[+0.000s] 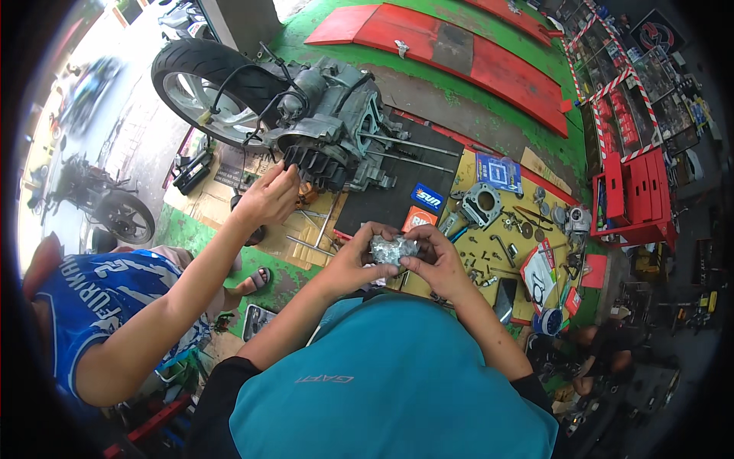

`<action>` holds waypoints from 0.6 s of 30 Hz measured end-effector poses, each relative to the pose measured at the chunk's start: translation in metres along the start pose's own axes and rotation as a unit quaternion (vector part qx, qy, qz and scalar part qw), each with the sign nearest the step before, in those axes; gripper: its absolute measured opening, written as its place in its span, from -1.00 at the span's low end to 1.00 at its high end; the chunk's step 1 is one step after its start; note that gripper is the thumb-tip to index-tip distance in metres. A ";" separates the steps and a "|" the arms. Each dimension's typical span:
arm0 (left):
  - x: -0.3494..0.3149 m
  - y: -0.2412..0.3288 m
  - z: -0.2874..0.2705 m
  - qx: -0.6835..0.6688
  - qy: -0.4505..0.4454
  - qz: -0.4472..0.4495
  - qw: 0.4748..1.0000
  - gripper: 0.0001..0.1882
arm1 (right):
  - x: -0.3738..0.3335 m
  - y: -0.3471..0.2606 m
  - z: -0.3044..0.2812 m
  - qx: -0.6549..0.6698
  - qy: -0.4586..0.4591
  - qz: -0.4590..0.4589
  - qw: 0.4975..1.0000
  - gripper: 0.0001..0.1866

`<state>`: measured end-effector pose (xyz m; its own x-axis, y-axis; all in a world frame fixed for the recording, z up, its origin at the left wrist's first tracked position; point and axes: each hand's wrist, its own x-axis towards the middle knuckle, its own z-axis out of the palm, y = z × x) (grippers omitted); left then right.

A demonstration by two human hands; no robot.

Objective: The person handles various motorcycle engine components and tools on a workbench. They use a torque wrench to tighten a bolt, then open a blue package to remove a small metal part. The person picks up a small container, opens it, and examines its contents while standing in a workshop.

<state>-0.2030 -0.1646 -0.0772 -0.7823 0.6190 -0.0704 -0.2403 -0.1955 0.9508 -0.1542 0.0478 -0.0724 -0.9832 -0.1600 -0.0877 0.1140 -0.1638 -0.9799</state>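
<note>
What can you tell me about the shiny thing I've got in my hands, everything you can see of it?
The shiny bundle is small, lumpy and silvery, with a crinkled, glinting surface that looks like clear plastic film or foil; what is inside can't be made out. It is held up between your left hand and right hand, fingers and thumbs touching both sides.

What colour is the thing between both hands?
Silvery; the held thing shows best in the head view.
</note>
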 end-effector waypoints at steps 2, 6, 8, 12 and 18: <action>-0.002 -0.009 0.000 -0.023 0.027 -0.003 0.999 -0.68 | -0.003 -0.008 0.009 -0.057 0.026 -0.041 0.997 -0.63; -0.009 -0.017 0.014 0.001 0.057 0.033 0.998 -0.84 | -0.012 -0.027 0.007 -0.312 0.058 -0.136 0.939 -0.83; -0.012 -0.016 0.019 -0.008 0.054 0.040 0.998 -0.86 | -0.014 -0.032 0.009 -0.348 0.064 -0.190 0.916 -0.90; -0.024 -0.018 0.034 -0.056 0.043 0.043 0.997 -0.88 | -0.023 -0.039 0.006 -0.363 0.048 -0.236 0.900 -0.88; -0.038 -0.022 0.060 0.038 0.089 0.054 0.994 -0.85 | -0.038 -0.036 -0.007 -0.320 0.002 -0.235 0.918 -0.87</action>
<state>-0.1336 -0.1380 -0.0776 -0.8921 0.4517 -0.0121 -0.1103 -0.1916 0.9752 -0.1219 0.0663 -0.0345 -0.9031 -0.2136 0.3725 -0.4285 0.3925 -0.8138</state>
